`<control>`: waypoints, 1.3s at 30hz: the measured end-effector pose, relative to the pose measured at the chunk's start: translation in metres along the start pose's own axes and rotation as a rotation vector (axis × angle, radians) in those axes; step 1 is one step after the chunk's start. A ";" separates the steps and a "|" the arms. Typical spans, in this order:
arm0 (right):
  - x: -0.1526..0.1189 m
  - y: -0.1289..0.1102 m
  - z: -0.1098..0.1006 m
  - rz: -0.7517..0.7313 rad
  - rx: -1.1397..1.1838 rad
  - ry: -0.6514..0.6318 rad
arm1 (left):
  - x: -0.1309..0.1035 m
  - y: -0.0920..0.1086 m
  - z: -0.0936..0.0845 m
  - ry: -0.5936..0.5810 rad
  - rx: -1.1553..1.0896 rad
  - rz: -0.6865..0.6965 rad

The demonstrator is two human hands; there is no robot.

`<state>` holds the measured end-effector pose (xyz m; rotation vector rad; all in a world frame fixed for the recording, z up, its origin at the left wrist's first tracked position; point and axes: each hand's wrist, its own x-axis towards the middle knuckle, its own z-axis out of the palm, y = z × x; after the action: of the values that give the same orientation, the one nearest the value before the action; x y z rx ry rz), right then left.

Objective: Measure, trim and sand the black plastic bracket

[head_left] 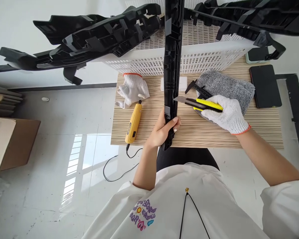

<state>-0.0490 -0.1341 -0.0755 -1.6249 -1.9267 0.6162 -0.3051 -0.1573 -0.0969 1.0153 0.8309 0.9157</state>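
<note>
My bare left hand is wrapped round the lower end of a long black plastic trim piece, which reaches up past the top of the view. In a white knit glove with a red cuff, my right hand grips a yellow and black utility knife. The knife's blade is out, and its tip lies at or close to the trim's right edge; contact is hard to judge. Beneath that hand are a grey cloth and a black caliper.
A white plastic basket holds more black trim parts jutting out both sides. On the wooden table lie a white glove, a yellow corded rotary tool and a black phone. A cardboard box stands at left.
</note>
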 end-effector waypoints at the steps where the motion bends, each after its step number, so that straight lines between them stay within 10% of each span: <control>1: 0.001 0.003 0.002 0.001 -0.012 -0.020 | 0.000 0.000 0.000 0.001 0.001 0.003; 39: 0.008 0.005 0.002 -0.053 -0.080 -0.133 | 0.001 -0.003 -0.005 0.004 0.026 0.049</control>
<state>-0.0476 -0.1257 -0.0796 -1.6114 -2.1078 0.6480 -0.3084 -0.1555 -0.1014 1.0607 0.8265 0.9512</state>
